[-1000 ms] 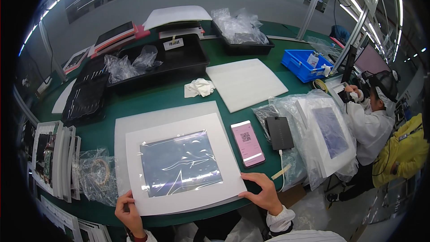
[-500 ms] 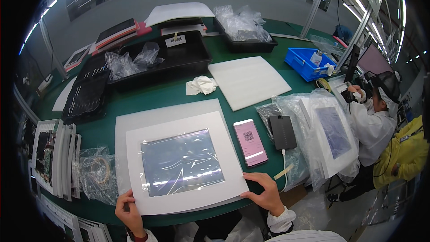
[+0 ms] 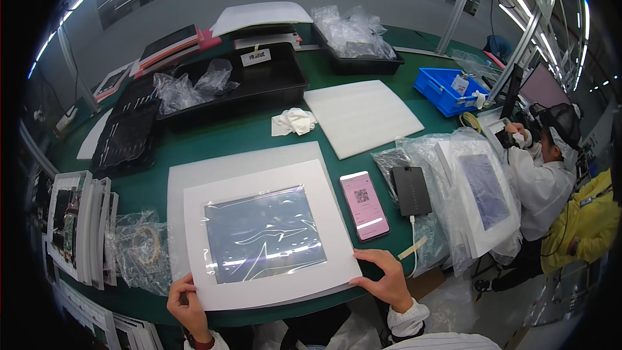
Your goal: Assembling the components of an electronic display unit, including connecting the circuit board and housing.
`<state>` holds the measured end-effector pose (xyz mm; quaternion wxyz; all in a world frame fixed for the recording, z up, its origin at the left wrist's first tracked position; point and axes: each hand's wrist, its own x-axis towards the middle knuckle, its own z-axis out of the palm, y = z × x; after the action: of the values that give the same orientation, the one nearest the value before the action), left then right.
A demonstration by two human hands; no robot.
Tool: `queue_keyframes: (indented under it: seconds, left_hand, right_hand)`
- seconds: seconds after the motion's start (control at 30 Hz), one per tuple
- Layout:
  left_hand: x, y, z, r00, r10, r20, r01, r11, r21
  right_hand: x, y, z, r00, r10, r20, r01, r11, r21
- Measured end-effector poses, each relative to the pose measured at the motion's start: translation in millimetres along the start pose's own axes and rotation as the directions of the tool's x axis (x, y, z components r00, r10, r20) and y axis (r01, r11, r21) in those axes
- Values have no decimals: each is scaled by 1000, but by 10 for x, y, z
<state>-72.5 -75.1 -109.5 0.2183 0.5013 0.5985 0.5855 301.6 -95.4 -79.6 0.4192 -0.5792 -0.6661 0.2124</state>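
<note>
Left hand (image 3: 188,303) grips the near-left corner of the white-framed display panel (image 3: 265,233); right hand (image 3: 387,277) grasps its near-right corner; panel lies flat, seemingly film-covered, on a white foam sheet (image 3: 214,172) beside a smartphone (image 3: 364,205).

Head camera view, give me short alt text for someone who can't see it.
Two bare hands, left hand and right hand, hold the near corners of a white framed panel with a shiny film-covered middle, lying on a white foam sheet on a green table. A pink phone lies to its right, black trays behind.
</note>
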Motion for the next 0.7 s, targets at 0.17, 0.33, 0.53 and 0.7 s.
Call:
queue_keyframes:
  seconds: [0.17,0.33,0.53,0.7]
  left_hand:
    - [-26,39,-18,1000,-13,-20,13,1000,4]
    - [-9,5,18,999,27,-20,-27,999,21]
    - [3,37,11,1000,-16,-20,16,1000,17]
    - [12,19,2,1000,30,-3,-30,1000,1]
  right_hand:
    - [2,10,44,1000,-6,13,6,1000,27]
    - [-20,18,-4,1000,-2,-6,2,1000,-15]
    - [24,14,18,1000,-1,2,1,1000,1]
    - [26,19,11,1000,8,10,-8,1000,11]
